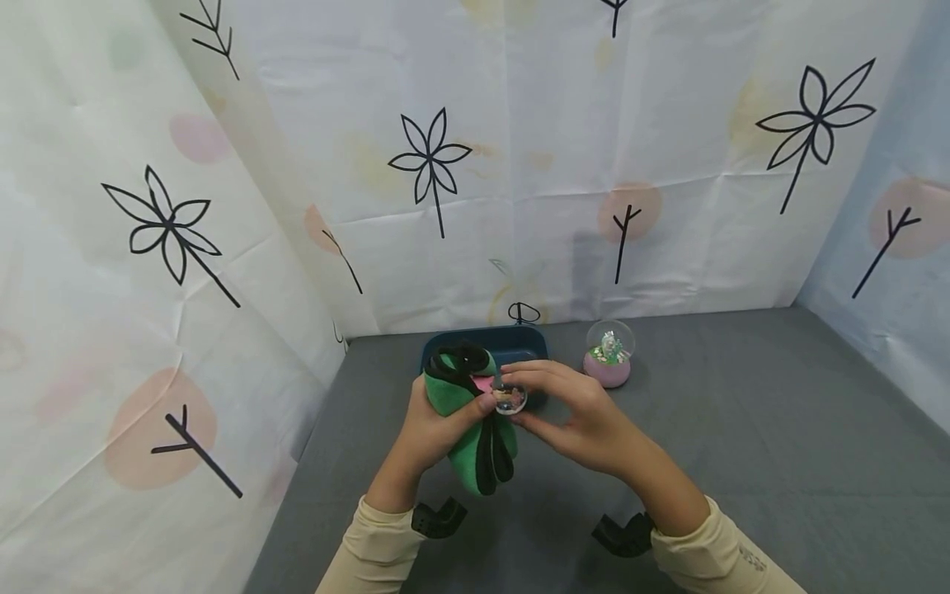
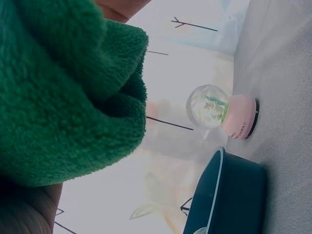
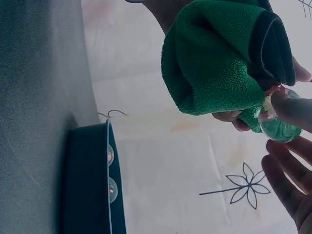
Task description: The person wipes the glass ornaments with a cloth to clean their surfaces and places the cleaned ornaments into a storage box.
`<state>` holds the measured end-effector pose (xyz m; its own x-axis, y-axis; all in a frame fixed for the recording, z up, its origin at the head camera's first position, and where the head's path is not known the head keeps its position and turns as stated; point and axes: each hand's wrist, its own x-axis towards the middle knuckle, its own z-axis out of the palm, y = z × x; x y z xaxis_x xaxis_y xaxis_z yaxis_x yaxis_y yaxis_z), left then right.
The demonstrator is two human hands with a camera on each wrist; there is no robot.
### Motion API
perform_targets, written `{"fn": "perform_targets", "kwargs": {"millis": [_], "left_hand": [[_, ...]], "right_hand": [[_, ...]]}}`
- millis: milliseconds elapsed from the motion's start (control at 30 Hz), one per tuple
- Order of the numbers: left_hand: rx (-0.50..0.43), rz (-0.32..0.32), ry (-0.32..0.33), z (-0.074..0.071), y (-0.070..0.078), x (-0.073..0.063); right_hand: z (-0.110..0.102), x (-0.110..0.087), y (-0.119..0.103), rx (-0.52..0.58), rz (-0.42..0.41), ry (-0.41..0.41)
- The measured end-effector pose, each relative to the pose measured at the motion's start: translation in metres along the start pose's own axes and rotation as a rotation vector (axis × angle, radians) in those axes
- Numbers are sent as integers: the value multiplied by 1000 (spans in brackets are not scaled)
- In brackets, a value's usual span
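Note:
A green towel with black edging point(image 1: 463, 458) is bunched in my left hand point(image 1: 426, 433), which grips it together with a small snow globe. The snow globe's clear dome point(image 1: 510, 401) faces right out of the folds, and a bit of pink shows behind it. My left thumb presses close to the dome. From the right, my right hand point(image 1: 590, 412) pinches the dome between thumb and fingers; the right wrist view shows the thumb across the clear ball point(image 3: 279, 127). In the left wrist view the towel point(image 2: 73, 102) hides most of the left hand and the held globe.
Behind the hands stands a dark blue bin point(image 1: 486, 334) on the grey cloth-covered table point(image 1: 742, 429). Two small clear domes point(image 3: 112, 189) show inside it in the right wrist view. Another snow globe with a pink base point(image 1: 607, 370) stands right of the bin. Patterned fabric point(image 1: 519, 165) encloses the table.

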<state>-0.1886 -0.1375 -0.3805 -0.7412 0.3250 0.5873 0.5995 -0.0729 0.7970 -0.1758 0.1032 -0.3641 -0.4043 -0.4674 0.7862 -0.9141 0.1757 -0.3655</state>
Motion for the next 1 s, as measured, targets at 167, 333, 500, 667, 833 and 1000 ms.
{"fn": "perform_targets", "kwargs": {"millis": [167,333,500,667,833,1000], "left_hand": [[7,5,-11,1,0,0],[21,11,-6,1,0,0],[27,9,-4,0,1,0],[30,0,-2,0,1,0],[51,-11,1,-1,2,1],[50,-26,3,-1,1,1]], "right_hand": [[-1,-3,2,-54,55,-14],[-1,-4,2,-58,142,-41],[1,-4,1,-12,167,-19],[1,-3,2,15,144,13],[0,-3,3,53,110,41],[-5,-2,3,75,98,74]]}}
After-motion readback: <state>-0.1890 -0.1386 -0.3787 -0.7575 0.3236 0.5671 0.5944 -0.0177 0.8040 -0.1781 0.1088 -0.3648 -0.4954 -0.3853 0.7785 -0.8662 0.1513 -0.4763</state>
